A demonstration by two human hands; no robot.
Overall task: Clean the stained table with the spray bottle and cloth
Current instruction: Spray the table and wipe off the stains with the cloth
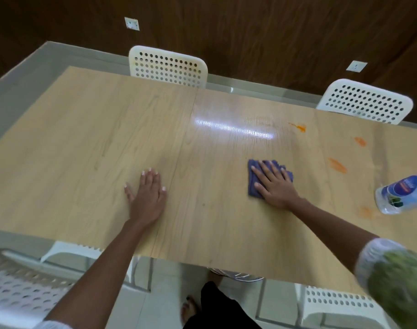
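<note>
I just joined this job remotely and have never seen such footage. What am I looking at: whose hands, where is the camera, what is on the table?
No machine here: a person wears one camera on the head, looking down at the light wooden table. The left hand rests flat on bare wood. The right hand presses a folded purple cloth flat. Orange smeared stains lie to the right of the cloth, near a clear plastic spray bottle. White perforated plastic chairs surround the table.

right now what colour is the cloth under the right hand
Purple cloth, seen in the head view.
</note>
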